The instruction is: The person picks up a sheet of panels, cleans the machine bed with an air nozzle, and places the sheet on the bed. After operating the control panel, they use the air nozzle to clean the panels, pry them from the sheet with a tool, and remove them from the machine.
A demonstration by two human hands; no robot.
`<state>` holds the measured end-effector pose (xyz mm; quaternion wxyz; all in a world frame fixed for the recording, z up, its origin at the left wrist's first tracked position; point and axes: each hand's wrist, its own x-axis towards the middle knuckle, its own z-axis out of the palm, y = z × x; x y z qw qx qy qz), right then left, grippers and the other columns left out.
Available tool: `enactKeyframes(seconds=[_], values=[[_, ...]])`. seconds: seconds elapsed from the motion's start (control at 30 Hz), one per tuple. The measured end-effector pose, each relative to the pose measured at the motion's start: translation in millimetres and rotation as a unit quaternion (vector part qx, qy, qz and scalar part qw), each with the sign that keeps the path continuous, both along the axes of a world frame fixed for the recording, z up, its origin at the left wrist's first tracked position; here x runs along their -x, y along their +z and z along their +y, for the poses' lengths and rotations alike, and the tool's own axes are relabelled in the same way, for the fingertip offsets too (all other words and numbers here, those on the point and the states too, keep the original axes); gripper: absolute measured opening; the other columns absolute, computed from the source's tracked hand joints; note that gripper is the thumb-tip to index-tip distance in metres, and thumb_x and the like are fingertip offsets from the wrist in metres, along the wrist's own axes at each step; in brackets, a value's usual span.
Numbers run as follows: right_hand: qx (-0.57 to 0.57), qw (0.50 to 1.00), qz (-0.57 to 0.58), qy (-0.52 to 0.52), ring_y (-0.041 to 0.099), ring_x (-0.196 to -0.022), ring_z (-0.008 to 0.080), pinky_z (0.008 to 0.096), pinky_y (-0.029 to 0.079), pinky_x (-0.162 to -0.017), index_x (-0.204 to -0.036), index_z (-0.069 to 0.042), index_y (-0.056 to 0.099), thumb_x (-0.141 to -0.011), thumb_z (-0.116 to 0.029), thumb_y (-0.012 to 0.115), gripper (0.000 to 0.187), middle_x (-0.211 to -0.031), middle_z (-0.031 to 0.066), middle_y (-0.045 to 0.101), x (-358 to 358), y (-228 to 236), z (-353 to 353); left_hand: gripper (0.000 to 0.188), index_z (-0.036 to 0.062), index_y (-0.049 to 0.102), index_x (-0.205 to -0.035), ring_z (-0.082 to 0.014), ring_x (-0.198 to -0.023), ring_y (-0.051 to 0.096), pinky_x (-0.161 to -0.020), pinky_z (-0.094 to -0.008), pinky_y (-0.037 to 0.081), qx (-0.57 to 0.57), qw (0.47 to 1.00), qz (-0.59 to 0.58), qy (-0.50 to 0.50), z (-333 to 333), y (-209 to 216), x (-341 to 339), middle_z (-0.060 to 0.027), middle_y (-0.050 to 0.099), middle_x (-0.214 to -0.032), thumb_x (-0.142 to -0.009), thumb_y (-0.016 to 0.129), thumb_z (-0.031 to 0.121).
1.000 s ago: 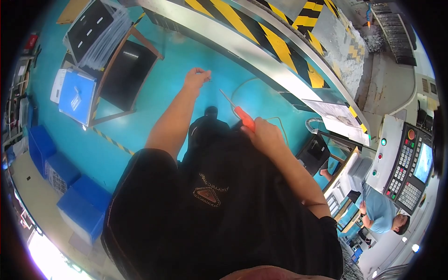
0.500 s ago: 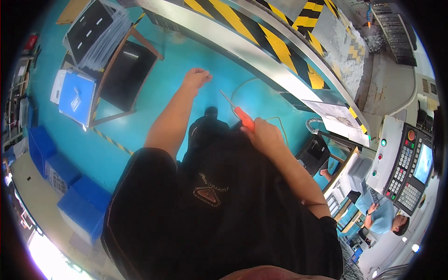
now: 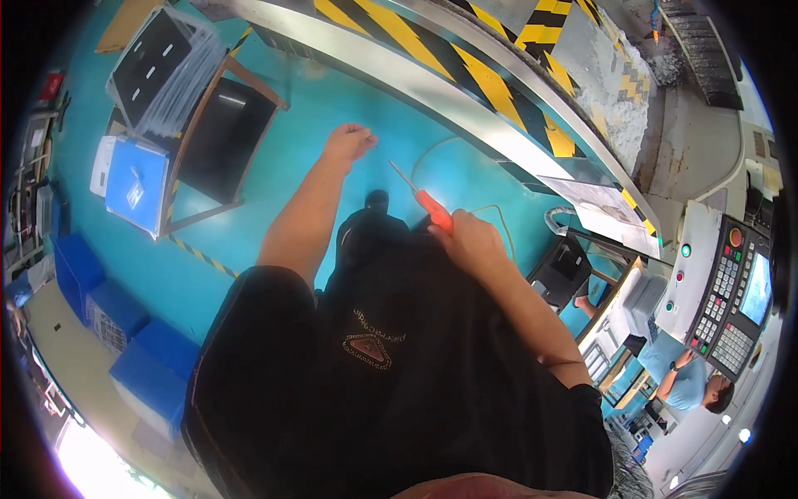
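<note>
My right hand (image 3: 475,243) is wrapped around a red air blow gun (image 3: 434,211), whose thin metal nozzle points up and to the left. A pale hose (image 3: 499,213) curves over the floor close by; where it joins the gun is hidden. Ahead and to the left, my left hand (image 3: 351,141) is raised with its fingers pinched together. Anything between those fingertips is too small to make out. The nozzle tip stops a short way from the left hand, not touching it.
A machine with a black-and-yellow striped edge (image 3: 490,83) runs across the front. Its control panel (image 3: 731,291) is at right, near a person in a blue shirt (image 3: 677,374). At left stand a rack (image 3: 224,208) with stacked trays and several blue boxes (image 3: 150,358).
Both my hands keep nearly the same pose, and the blow gun has hardly moved. The view has shifted slightly. The person at right has shifted a little near the control panel.
</note>
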<state>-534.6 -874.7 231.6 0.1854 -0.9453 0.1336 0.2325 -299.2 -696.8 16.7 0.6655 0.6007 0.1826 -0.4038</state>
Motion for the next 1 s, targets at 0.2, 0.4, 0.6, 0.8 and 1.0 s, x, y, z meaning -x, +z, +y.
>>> enactKeyframes(seconds=[0.2,0.4,0.6,0.8,1.0], values=[[-0.096,0.994,0.025,-0.040,0.069,-0.095,0.0403,0.0500,0.055,-0.080,-0.103,-0.004,0.066,-0.093,-0.049,0.062,0.047,-0.106,0.0221,0.069,-8.6,59.0,-25.7,0.028,0.0057,0.060,-0.115,-0.0272,-0.096,0.067,-0.085,-0.0420,0.054,0.207,0.976,-0.055,-0.028,24.3,-56.5,-8.9,-0.0111,0.069,-0.107,-0.093,0.068,0.021],[-0.047,0.823,-0.509,-0.250,0.065,-0.100,0.0418,0.0480,0.053,-0.082,-0.106,-0.003,0.063,-0.088,-0.042,0.069,0.043,-0.130,0.0232,0.060,-36.7,94.3,-207.0,0.024,0.0175,0.059,-0.109,-0.0164,-0.089,0.068,-0.074,-0.0330,0.052,0.170,0.980,0.028,-0.096,28.2,-34.3,-3.1,-0.0009,0.070,-0.092,-0.091,0.072,0.026],[0.186,0.868,-0.458,-0.053,0.061,-0.104,0.0372,0.0522,0.047,-0.090,-0.101,-0.009,0.068,-0.073,-0.042,0.078,0.044,-0.106,0.0150,0.066,29.2,58.7,-281.5,0.012,0.0121,0.057,-0.098,-0.0199,-0.083,0.064,-0.070,-0.0363,0.053,0.063,0.973,-0.028,-0.221,-46.2,20.9,42.2,-0.0041,0.064,-0.088,-0.095,0.066,0.019],[0.627,0.636,-0.258,-0.368,0.065,-0.109,0.0320,0.0478,0.053,-0.086,-0.121,-0.012,0.067,-0.086,-0.019,0.064,0.036,-0.123,0.0130,0.067,290.9,381.4,-520.3,0.014,0.0182,0.058,-0.099,-0.0180,-0.086,0.069,-0.069,-0.0369,0.058,0.121,0.945,0.034,-0.300,-96.3,37.9,59.2,-0.0021,0.068,-0.089,-0.098,0.066,0.030],[0.733,0.566,-0.208,-0.316,0.065,-0.102,0.0379,0.0482,0.050,-0.089,-0.112,-0.005,0.064,-0.095,-0.023,0.057,0.026,-0.105,0.0211,0.068,422.3,467.1,-602.8,0.015,0.0138,0.057,-0.099,-0.0208,-0.086,0.071,-0.067,-0.0369,0.059,0.099,0.971,-0.002,-0.217,-189.3,97.9,125.8,-0.0056,0.069,-0.088,-0.098,0.067,0.025]])
